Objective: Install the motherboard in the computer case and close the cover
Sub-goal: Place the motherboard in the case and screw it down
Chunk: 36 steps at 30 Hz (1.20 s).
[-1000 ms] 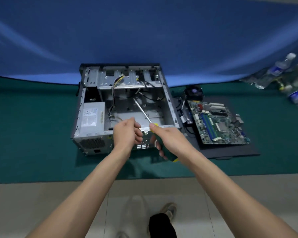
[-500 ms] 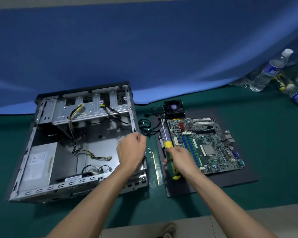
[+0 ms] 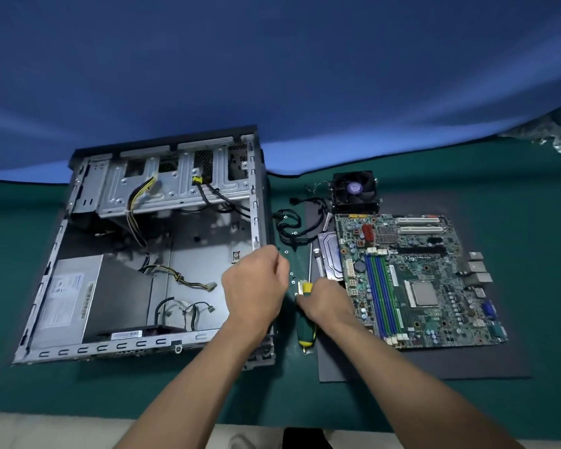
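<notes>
The open computer case (image 3: 253,202) lies on its side at the left, with a power supply (image 3: 68,299) and loose cables inside. The motherboard (image 3: 412,280) lies flat on a black mat (image 3: 434,361) to the right, outside the case. My right hand (image 3: 324,303) grips the green and yellow screwdriver (image 3: 306,335) low over the gap between case and mat, its shaft pointing away from me. My left hand (image 3: 256,286) hovers over the case's right wall with its fingers curled; nothing shows inside them.
A CPU cooler fan (image 3: 353,191) stands behind the motherboard. Black cables (image 3: 292,228), a silver drive (image 3: 329,254) and loose screws (image 3: 291,273) lie between case and mat. Green cloth covers the table, with a blue backdrop behind it. The table's near edge runs below my forearms.
My right hand drew the screwdriver out of the case and brought it down into the gap beside the motherboard. My left hand followed to the case's right wall. The view came closer.
</notes>
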Each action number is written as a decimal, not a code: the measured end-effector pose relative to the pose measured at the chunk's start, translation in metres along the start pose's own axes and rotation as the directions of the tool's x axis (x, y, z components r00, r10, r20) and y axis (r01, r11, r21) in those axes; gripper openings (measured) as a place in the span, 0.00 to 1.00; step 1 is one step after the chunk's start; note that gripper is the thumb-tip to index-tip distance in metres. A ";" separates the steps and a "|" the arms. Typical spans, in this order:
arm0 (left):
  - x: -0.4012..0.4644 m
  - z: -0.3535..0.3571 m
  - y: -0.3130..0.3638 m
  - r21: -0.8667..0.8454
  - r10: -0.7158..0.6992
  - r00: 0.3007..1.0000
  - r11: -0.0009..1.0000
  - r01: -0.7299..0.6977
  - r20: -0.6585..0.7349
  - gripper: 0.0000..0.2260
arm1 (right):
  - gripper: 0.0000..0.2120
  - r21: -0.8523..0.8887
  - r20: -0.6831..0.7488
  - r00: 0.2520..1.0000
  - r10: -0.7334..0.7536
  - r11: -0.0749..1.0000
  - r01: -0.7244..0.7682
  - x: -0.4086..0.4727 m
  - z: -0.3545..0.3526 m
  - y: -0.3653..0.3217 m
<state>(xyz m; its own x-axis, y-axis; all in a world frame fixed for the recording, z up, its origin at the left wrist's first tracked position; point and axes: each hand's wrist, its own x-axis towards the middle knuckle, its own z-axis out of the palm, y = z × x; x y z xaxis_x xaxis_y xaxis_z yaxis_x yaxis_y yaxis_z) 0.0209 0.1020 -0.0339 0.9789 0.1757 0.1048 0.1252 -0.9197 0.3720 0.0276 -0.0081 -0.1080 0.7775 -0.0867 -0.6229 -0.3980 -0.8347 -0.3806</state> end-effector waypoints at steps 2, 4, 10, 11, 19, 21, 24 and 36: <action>0.001 0.001 0.000 -0.032 0.009 1.000 0.999 -0.009 -0.021 0.15 | 0.16 -0.125 0.013 1.000 -0.028 0.992 0.029 0.002 0.002 -0.003; 0.002 0.001 0.000 -0.047 -0.001 1.000 0.999 0.000 -0.026 0.16 | 0.17 -0.197 0.028 0.999 -0.045 0.979 0.050 0.003 0.003 -0.005; 0.001 0.001 -0.001 -0.045 -0.003 1.000 0.999 0.002 -0.009 0.15 | 0.16 -0.288 -0.155 0.967 -0.200 0.946 0.150 -0.005 -0.021 0.000; 0.001 0.001 -0.001 -0.048 0.004 1.000 0.999 -0.004 -0.013 0.15 | 0.15 -0.331 -0.217 0.945 -0.244 0.930 0.164 -0.006 -0.027 0.004; 0.001 -0.001 0.000 -0.052 0.057 0.997 0.997 -0.059 -0.043 0.18 | 0.30 -0.476 -0.240 0.963 -0.121 0.879 -0.008 -0.012 -0.051 0.033; 0.001 -0.002 0.000 -0.045 0.055 0.998 0.997 -0.056 -0.036 0.18 | 0.28 -0.457 -0.241 0.964 -0.116 0.890 -0.007 -0.015 -0.052 0.034; 0.000 -0.003 0.000 -0.013 0.046 0.999 0.999 -0.047 -0.025 0.17 | 0.26 -0.416 -0.235 0.960 -0.154 0.908 0.044 -0.023 -0.057 0.036; 0.010 0.004 0.096 -0.547 -0.207 0.743 0.558 0.624 0.636 0.14 | 0.18 -0.177 -0.276 0.923 -0.269 0.958 0.227 -0.062 -0.124 0.038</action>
<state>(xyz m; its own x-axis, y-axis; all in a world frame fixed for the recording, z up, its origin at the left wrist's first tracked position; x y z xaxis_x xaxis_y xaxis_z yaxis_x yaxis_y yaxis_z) 0.0436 0.0140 -0.0010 0.8046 0.0978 -0.5857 0.5919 -0.2120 0.7776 0.0244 -0.1020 0.0014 0.9589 -0.0053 -0.2839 -0.1191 -0.9152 -0.3850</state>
